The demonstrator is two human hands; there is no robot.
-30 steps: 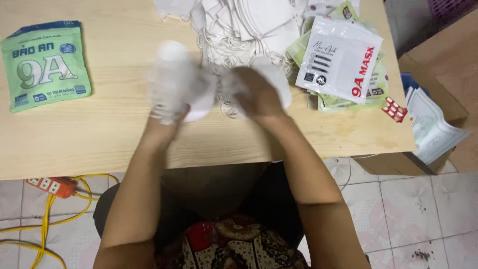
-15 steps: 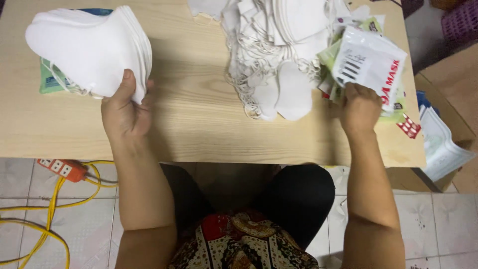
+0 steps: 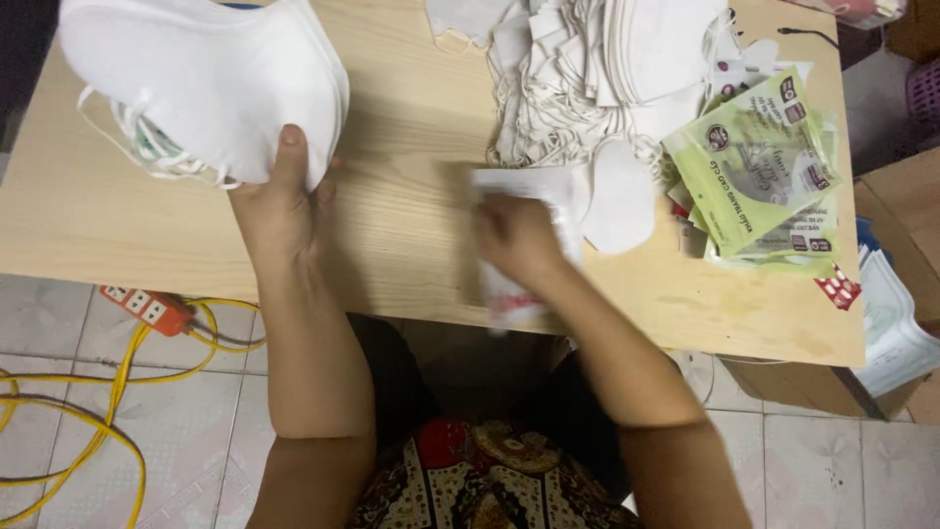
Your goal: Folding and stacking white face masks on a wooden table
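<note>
My left hand (image 3: pixel 279 211) grips a thick stack of white face masks (image 3: pixel 211 83) by its lower edge, held over the left part of the wooden table (image 3: pixel 411 127). My right hand (image 3: pixel 514 240) is blurred near the table's front middle and holds a white flat packet (image 3: pixel 524 186) with red print at its lower end. Just beyond it, a heap of loose white masks (image 3: pixel 597 69) with elastic loops covers the far middle of the table.
Green printed pouches (image 3: pixel 759 167) lie stacked at the right of the table. A cardboard box (image 3: pixel 896 225) with papers stands off the right edge. On the tiled floor at left lie an orange power strip (image 3: pixel 147 309) and yellow cable (image 3: pixel 59 411).
My right hand has carried the white packet from the pouch pile at right toward the table's middle. My left hand keeps the mask stack at the left.
</note>
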